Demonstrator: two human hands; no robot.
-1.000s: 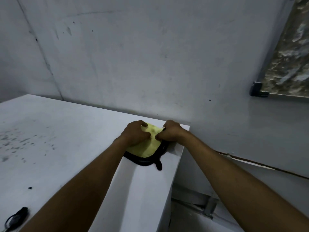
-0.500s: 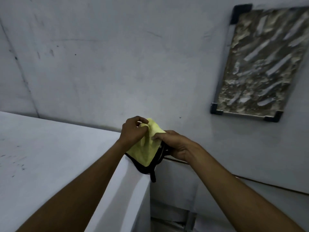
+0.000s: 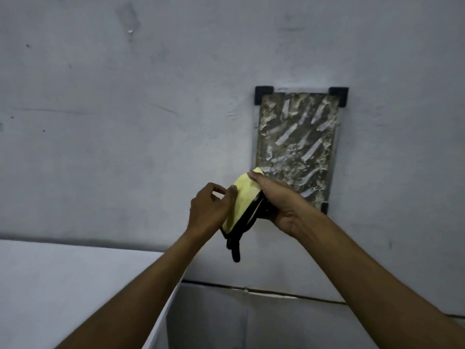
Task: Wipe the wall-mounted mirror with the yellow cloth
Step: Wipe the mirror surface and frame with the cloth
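Note:
A folded yellow cloth (image 3: 242, 200) with black edging hangs in the air between my two hands, its black corner dangling down. My right hand (image 3: 279, 205) grips the cloth from the right, fingers over its top edge. My left hand (image 3: 210, 210) pinches its left side with thumb and fingers. The wall-mounted mirror (image 3: 297, 144) is a tall rectangle with black corner clips, its face covered in crusty grey-white smears. It hangs just above and behind my right hand, which overlaps its lower left corner.
A white tabletop (image 3: 75, 285) fills the lower left, its right edge below my left forearm. The grey wall (image 3: 125, 122) is bare apart from marks. A thin dark cable (image 3: 264, 292) runs along the wall below the mirror.
Both hands lifted the cloth off the table's corner and carried it up and right, toward the mirror. My view swung right, bringing the whole mirror into sight.

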